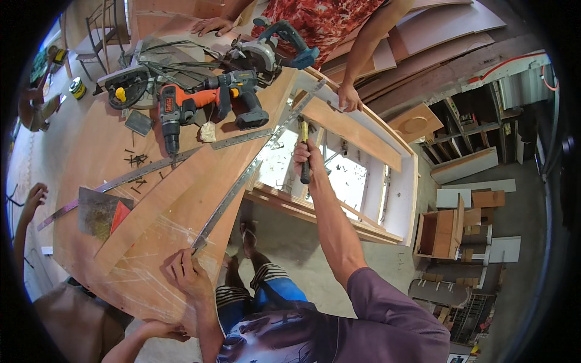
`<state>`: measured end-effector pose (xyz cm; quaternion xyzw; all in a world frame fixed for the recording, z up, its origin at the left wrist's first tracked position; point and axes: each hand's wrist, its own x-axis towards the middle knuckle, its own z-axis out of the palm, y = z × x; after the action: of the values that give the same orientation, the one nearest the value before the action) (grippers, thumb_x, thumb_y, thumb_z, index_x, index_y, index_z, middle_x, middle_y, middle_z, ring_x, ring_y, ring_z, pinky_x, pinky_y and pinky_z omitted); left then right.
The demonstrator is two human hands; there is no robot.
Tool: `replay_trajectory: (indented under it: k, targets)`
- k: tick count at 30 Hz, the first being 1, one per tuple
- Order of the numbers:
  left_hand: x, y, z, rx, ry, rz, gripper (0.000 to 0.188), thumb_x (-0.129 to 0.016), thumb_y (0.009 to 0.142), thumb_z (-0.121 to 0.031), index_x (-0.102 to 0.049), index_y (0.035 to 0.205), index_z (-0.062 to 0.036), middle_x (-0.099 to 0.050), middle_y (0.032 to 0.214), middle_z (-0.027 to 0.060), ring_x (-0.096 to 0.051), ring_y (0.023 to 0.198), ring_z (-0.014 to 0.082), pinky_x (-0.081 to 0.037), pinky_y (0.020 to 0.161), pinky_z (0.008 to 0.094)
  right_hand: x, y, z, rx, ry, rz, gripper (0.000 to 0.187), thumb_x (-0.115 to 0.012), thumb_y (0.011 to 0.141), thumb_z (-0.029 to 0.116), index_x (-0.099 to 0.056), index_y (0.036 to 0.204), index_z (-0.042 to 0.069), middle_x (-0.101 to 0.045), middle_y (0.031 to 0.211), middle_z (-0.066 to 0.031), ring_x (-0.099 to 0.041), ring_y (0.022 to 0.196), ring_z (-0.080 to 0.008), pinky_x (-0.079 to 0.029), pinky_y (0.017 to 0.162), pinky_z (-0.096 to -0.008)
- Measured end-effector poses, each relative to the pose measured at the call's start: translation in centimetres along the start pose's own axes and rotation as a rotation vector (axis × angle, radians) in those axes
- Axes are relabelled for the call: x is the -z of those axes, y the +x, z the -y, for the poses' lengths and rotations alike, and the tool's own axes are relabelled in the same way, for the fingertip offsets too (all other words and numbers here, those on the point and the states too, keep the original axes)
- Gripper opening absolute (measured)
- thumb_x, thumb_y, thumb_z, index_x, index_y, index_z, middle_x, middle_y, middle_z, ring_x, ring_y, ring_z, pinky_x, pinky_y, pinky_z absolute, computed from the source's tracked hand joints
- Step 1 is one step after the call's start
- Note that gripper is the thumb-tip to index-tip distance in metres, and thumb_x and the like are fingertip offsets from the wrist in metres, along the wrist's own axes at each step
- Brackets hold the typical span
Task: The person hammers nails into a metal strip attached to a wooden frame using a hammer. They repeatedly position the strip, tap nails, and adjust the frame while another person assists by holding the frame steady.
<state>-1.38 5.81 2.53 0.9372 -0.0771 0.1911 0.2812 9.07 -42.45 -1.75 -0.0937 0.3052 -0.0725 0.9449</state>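
My right hand (309, 158) grips a hammer (304, 136) by its yellow and black handle, above the open wooden frame (396, 227) of a cabinet or door piece. The hammer's head points away from me, over the frame's left part. At the near edge of the plywood table my left hand (189, 273) has its bent fingers closed at the near end of a long metal ruler (227, 202). That ruler slants away along the table's right edge toward the frame. A second metal ruler (109, 186) crosses the tabletop, partly beneath a long wooden strip (163, 209).
An orange drill (175, 112), a teal drill (245, 100) and circular saws (257, 57) crowd the table's far side. Loose screws (138, 160) lie near a dark metal sheet (97, 212). Across the frame, a co-worker's hand (350, 98) touches its rim; another person's hand (163, 330) is beside my left arm.
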Motion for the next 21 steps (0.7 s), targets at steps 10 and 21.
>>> replay_trajectory:
  k: [10,21]
  targets:
    - [-1.5,1.1,0.1,-0.042,-0.037,0.002,0.029,-0.078,0.080,0.003,-0.080,0.106,-0.0085,-0.072,0.108,0.0072,-0.065,0.109,0.0328,-0.052,0.097,0.0506,-0.6,-0.1,3.8,-0.079,-0.277,-0.029,0.047,-0.052,0.115,0.055,-0.059,0.099,0.012,-0.055,0.074,0.0048,-0.049,0.055,-0.0076,-0.047,0.048,-0.0251]
    - [-2.3,0.1,-0.4,0.179,-0.183,-0.022,0.032,-0.081,0.079,0.008,-0.082,0.106,-0.0078,-0.075,0.104,0.0071,-0.067,0.102,0.0301,-0.055,0.089,0.0403,0.6,-20.0,-12.8,0.345,-1.241,-0.208,0.034,-0.044,0.121,0.040,-0.050,0.113,0.008,-0.054,0.061,-0.0048,-0.049,0.037,-0.0157,-0.039,0.033,-0.0294]
